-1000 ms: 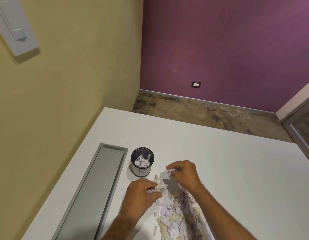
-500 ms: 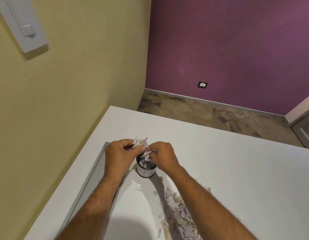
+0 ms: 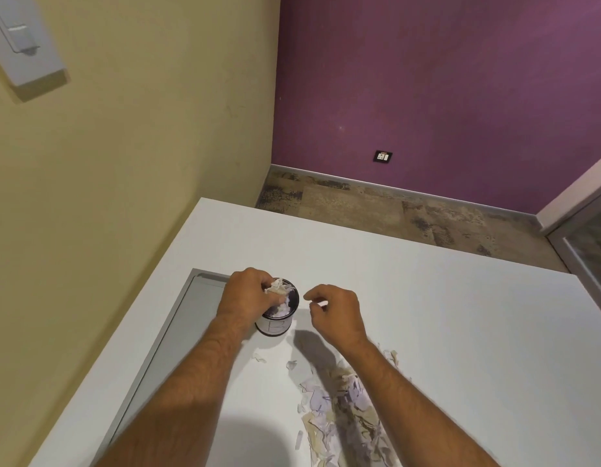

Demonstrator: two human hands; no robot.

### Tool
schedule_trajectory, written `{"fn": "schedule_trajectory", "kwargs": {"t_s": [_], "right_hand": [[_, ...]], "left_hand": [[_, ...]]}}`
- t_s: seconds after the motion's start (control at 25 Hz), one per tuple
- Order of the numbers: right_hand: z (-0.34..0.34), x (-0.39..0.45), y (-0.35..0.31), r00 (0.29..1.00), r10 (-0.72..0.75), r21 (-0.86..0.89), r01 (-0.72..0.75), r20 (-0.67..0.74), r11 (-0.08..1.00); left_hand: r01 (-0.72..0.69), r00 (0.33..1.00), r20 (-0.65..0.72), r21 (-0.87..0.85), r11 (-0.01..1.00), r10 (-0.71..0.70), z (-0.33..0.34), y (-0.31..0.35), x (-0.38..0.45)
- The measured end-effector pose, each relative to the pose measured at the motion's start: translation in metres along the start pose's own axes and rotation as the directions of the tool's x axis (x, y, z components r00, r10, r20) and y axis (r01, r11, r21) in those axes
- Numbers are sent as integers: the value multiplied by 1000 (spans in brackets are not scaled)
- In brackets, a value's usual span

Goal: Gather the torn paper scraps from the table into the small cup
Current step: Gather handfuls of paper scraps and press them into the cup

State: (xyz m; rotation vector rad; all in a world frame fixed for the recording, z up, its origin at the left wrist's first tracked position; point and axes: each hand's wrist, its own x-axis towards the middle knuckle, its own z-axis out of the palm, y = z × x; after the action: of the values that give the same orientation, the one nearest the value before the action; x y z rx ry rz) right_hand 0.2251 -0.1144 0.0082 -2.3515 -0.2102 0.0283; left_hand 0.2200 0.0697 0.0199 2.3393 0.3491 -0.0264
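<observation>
The small dark cup point(image 3: 275, 326), with a white label on its side, stands on the white table point(image 3: 444, 315) and holds paper scraps. My left hand point(image 3: 248, 294) is over the cup's mouth and grips a wad of torn scraps point(image 3: 278, 287) at the rim. To the right of the cup, my right hand point(image 3: 336, 313) hovers apart from it with its fingers loosely curled, and I see nothing held in it. A pile of white, lilac and beige paper scraps point(image 3: 342, 406) lies on the table under my right forearm. Two stray scraps point(image 3: 258, 358) lie nearer the cup.
A long grey recessed cable tray point(image 3: 177, 335) runs along the table's left side, just left of the cup. A yellow wall flanks the table on the left. The table's far edge point(image 3: 359, 227) drops to a patterned floor before a purple wall.
Both hands carried scraps from the pile up to the cup. Since half a second ago my right hand has drawn away to the right, while my left hand stays over the cup with its wad.
</observation>
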Motion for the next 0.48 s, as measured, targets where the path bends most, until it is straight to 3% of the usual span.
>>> {"fn": "schedule_trajectory", "kwargs": {"t_s": [0.24,0.4,0.48], "right_hand": [[-12,-50,34,998,61,26,-62,16,998],[-16,-89,51,985,65,-175,-37,157,984],[-15,-103,55,949,35,-328,73,312,942]], "left_hand": [[-32,998,62,32,999,30,7,6,-8],[-121,992,-38,-41,992,120,11,15,-40],[-142,987,73,-44,989,145,25,15,-66]]}}
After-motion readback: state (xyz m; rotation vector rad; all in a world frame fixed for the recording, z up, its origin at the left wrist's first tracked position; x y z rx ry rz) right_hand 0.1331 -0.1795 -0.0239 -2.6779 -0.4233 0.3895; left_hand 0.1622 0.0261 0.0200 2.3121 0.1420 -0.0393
